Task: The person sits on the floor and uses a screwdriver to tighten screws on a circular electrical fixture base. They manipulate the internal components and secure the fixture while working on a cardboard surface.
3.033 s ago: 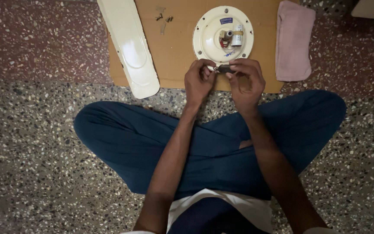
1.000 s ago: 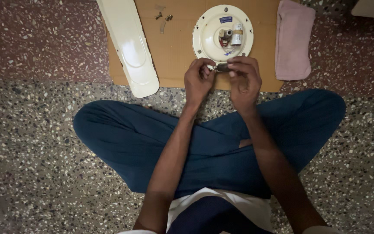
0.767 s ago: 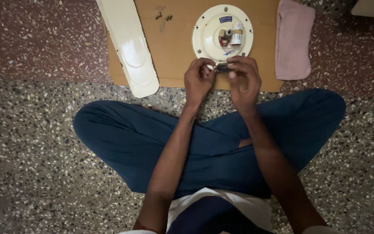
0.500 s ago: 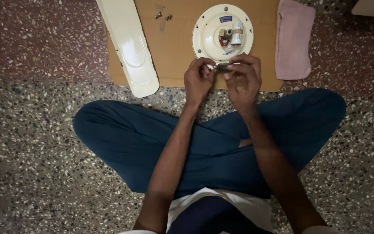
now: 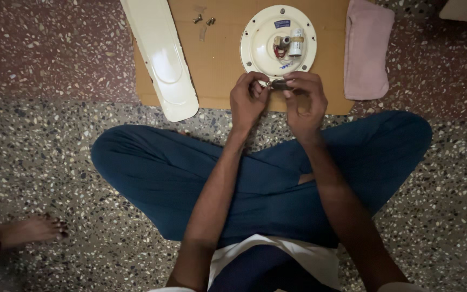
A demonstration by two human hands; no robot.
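Cream motor plate (image 5: 266,48) lies at the cardboard's (image 5: 222,65) near edge. I see both hands, left (image 5: 248,103) and right (image 5: 305,105), pinched together on a small dark part (image 5: 280,85) just over the plate's rim.

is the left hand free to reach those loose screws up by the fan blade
Probably not yet: the left hand and right hand both pinch a small dark part. The screws lie uncovered on the cardboard, with nothing between.
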